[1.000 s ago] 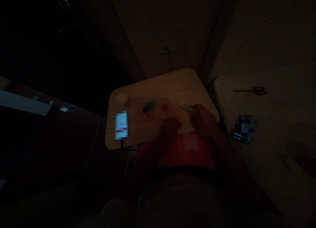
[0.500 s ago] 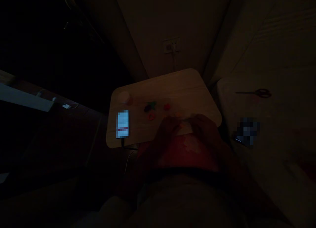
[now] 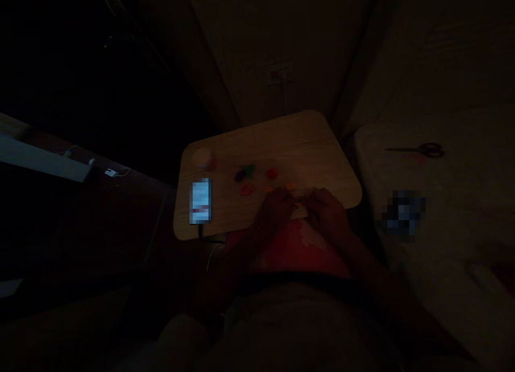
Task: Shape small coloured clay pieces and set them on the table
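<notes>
The room is very dark. At the near edge of a small wooden table, my left hand and my right hand face each other with fingers curled. A small orange piece shows between them, by the left fingertips. What the fingers pinch is too dark to make out. Just beyond lies another orange piece. Farther left are a round red piece, a red ring-like piece, a green piece and a dark piece.
A lit phone with a cable lies on the table's left side, below a round pale container. On the pale surface at right are scissors and a blurred dark item. A wall socket is behind the table.
My right hand has shifted slightly left, nearer my left hand, and its fingers look more curled. The pieces farther off on the table stay where they were.
</notes>
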`<state>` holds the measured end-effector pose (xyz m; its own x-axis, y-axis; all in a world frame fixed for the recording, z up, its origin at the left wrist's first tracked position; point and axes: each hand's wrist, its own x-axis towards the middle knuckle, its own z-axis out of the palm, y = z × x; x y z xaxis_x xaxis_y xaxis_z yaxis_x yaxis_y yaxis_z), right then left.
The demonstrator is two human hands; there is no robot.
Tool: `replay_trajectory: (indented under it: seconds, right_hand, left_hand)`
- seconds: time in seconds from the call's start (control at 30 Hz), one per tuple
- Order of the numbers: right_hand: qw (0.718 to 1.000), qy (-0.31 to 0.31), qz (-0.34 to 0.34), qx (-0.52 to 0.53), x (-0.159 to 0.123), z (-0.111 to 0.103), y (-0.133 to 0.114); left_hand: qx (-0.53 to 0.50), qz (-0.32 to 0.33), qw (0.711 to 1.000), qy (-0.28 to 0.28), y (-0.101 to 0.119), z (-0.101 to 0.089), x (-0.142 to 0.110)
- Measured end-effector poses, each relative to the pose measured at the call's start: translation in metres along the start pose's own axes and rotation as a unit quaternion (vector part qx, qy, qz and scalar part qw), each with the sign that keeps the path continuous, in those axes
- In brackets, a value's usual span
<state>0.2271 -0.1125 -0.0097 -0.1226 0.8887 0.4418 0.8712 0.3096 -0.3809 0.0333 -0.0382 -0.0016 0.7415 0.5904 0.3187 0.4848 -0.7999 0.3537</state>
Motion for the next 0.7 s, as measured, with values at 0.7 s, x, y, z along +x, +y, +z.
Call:
replay_trajectory:
  seconds: [0.7]
  right_hand:
    - [0.998, -0.032, 0.032, 0.053, -0.001, -0.002, 0.002]
  left_hand:
    - [-0.115, -0.037, 0.993, 0.006, -0.002, -0.004, 0.001]
